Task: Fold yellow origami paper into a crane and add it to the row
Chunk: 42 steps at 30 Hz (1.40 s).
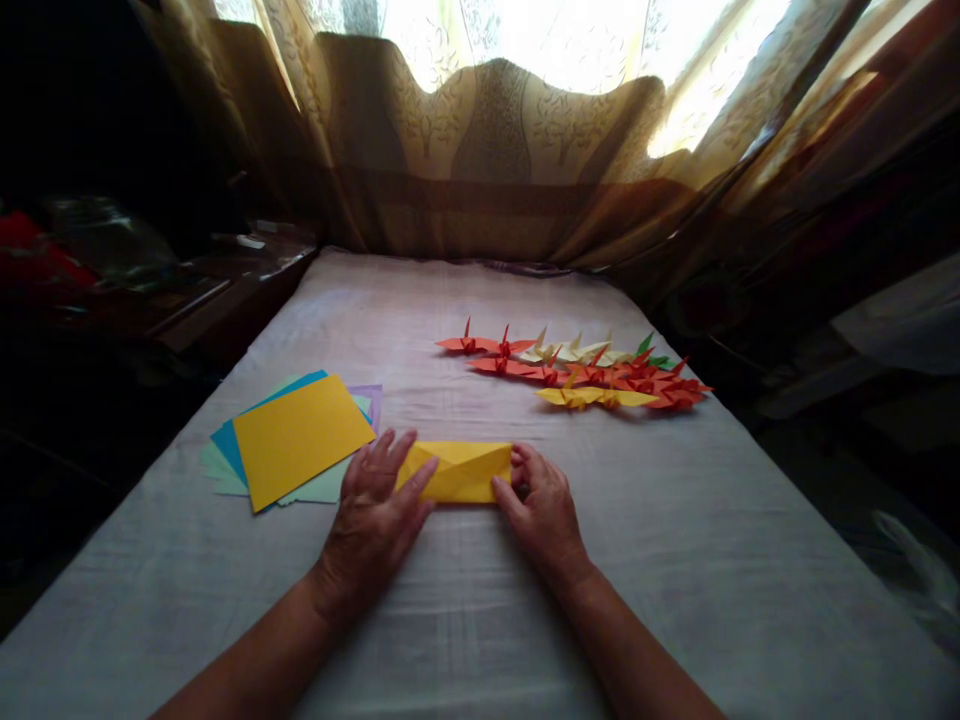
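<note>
A yellow sheet folded into a narrow rectangle (463, 471) lies on the white cloth in front of me. My left hand (375, 505) rests flat on its left end, fingers stretched out and pressing it down. My right hand (541, 510) is at its right end, fingers curled and pinching the paper's edge. A stack of coloured paper sheets (294, 438), yellow on top with blue, green and purple under it, lies just left of my left hand.
Several folded paper cranes (592, 372) in red, orange, yellow, cream and green lie in rows at the far right of the cloth-covered table (675, 560). A patterned curtain (495, 150) hangs behind. Dark clutter sits on the left side.
</note>
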Each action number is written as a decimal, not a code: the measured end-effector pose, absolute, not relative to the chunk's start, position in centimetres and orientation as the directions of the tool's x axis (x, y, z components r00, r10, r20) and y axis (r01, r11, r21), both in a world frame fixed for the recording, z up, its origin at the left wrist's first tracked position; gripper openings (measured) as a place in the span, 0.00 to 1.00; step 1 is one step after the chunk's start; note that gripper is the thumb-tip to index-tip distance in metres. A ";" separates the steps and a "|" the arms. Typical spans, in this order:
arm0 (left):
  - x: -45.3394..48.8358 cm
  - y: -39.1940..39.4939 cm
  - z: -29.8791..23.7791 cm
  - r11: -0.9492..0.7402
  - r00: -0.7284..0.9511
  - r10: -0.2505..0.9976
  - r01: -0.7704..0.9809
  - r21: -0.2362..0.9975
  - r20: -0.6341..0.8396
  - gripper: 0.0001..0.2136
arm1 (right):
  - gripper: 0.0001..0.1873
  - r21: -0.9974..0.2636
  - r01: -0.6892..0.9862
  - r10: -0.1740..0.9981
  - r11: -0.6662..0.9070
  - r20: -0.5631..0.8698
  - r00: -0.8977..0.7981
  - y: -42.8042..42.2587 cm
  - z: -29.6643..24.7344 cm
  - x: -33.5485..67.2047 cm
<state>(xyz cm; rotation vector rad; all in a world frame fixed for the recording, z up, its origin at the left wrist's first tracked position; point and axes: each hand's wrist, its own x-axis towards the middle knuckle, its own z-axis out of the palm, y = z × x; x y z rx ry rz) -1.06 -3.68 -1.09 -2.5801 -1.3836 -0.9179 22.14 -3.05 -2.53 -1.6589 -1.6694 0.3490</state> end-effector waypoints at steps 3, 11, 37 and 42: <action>-0.5 -4.2 -0.7 -0.746 0.664 0.640 0.657 0.107 0.386 0.20 | 0.29 -0.642 0.751 0.936 0.152 0.338 0.099 -3.1 -2.8 22.1; -0.3 -4.2 -1.2 -0.760 0.736 0.647 0.641 0.103 0.196 0.29 | 0.20 -0.479 0.853 0.904 0.207 0.427 0.021 -3.5 -2.6 22.5; -0.3 -4.5 -1.4 -0.752 0.727 0.659 0.643 0.145 0.193 0.27 | 0.36 -0.204 0.868 0.883 0.453 -0.030 -0.468 -5.5 -1.5 21.9; -0.4 -4.5 -1.4 -0.745 0.725 0.667 0.645 0.169 0.174 0.28 | 0.37 -0.226 0.865 0.885 0.448 -0.024 -0.464 -5.5 -1.5 22.0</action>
